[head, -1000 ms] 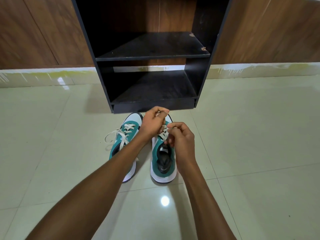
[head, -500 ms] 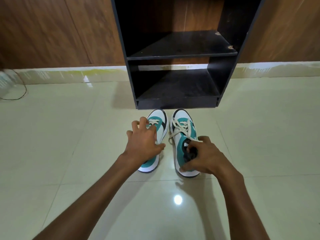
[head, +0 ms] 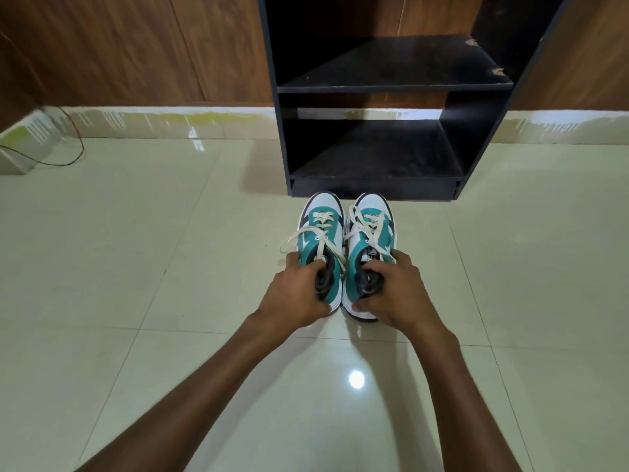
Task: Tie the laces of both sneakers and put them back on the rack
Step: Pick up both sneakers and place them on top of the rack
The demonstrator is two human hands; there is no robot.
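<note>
Two teal-and-white sneakers stand side by side on the floor, toes toward the black rack (head: 384, 85). My left hand (head: 294, 294) grips the heel collar of the left sneaker (head: 321, 216), fingers inside the opening. My right hand (head: 394, 291) grips the heel of the right sneaker (head: 372, 216) the same way, thumb low on the sole. Cream laces lie in bows over both tongues, with loops hanging off to the sides. Both rack shelves hold nothing.
The glossy tiled floor (head: 170, 267) spreads wide to the left and right. A wooden wall (head: 136, 46) with a pale skirting runs behind the rack. A thin dark cable (head: 73, 144) loops on the floor at the far left.
My hands left the right sneaker's laces, then moved to the heels. Each hand now grips one sneaker. The sneakers stand closer together and straighter than a second ago.
</note>
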